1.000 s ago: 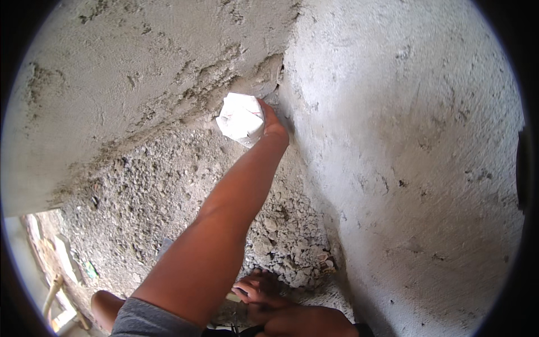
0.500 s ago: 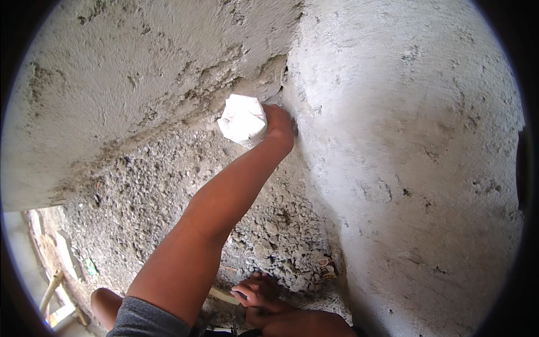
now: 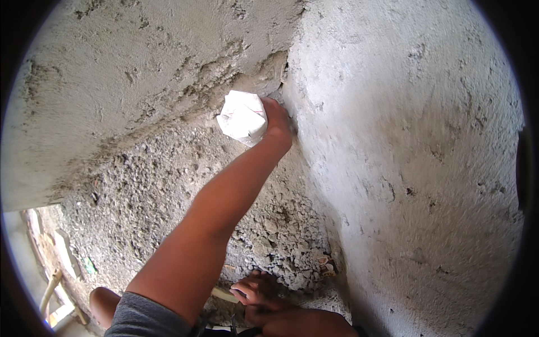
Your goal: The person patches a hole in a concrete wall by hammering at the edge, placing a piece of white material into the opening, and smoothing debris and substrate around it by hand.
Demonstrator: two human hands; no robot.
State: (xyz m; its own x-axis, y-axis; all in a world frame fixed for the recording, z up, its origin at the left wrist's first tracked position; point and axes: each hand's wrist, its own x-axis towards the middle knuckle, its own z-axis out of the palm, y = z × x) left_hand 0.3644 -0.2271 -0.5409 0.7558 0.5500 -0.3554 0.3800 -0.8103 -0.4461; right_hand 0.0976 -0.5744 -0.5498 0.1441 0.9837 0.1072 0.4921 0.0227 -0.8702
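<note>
My left hand reaches far into the corner between two rough walls. It is right beside an upright, blocky thing with a folded white cover, its knuckles close to the right wall. The fingers point down and are mostly hidden, so I cannot tell whether they grip anything. Low in the view, my right hand stays near my body with its fingers curled. A pale, flat strip ends at this hand; whether it is held is unclear.
Loose gravel and crumbled mortar cover the ground. A rough wall rises on the far left, a pale plastered wall on the right. At the lower left lie a pale board and a wooden stick.
My left hand has shifted very slightly beside the white-covered thing, and its knuckles look flatter. My right hand stays in nearly the same place.
</note>
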